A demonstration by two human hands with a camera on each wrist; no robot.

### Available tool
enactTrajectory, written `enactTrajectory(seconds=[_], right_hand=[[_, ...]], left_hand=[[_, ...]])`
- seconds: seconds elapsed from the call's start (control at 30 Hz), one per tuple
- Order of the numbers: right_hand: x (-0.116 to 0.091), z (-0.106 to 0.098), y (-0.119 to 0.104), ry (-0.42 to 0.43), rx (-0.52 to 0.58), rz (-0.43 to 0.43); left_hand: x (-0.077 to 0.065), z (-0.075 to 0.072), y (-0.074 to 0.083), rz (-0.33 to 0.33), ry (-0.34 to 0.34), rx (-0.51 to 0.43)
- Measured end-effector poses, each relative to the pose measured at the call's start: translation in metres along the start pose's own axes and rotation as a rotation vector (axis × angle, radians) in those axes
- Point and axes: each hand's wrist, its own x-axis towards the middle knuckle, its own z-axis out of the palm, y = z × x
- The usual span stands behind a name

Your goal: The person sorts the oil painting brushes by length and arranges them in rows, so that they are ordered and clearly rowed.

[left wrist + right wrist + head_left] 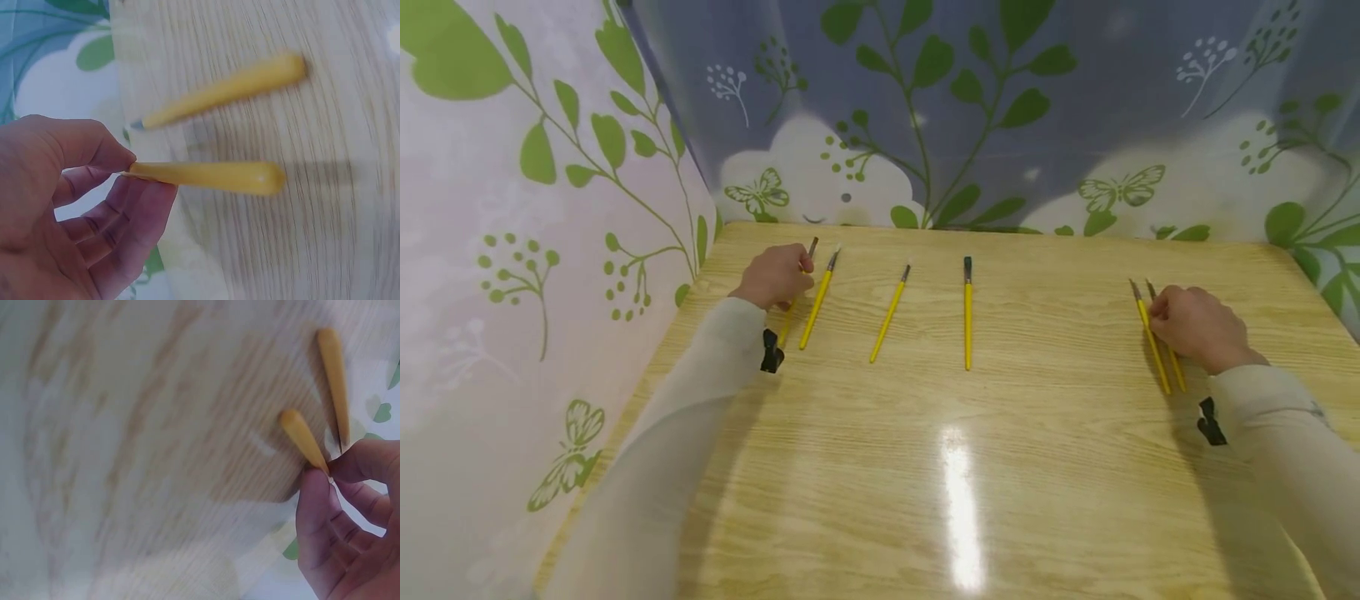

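Left brush pinched by the left hand, right brush pinched by the right hand.
Near the desk's far left corner, the left thumb and fingers are closed on the left brush, its handle end pointing away from the far edge; toward the far right corner, the right thumb and fingertip are closed on the right brush the same way. A second brush lies just beside the left one, and a fifth brush just beside the right one. Between these pairs, a third brush slants and a fourth brush lies nearly square to the far edge, well apart. Pale sleeves cover both arms. Leaf-patterned surfaces stand along the desk's left and far edges.
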Motion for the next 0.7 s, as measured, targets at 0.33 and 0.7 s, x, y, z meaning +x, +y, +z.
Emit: enactTrajectory(seconds=[0.33, 0.7], right_hand=[[0.000, -0.003, 0.001, -0.017, 0.011, -0.002], [-0.002, -0.002, -0.002, -0.011, 0.007, 0.021]], left_hand=[[0.005, 0.019, 0.031, 0.045, -0.028, -0.124], [0.005, 0.044, 0.067, 0.060, -0.061, -0.262]])
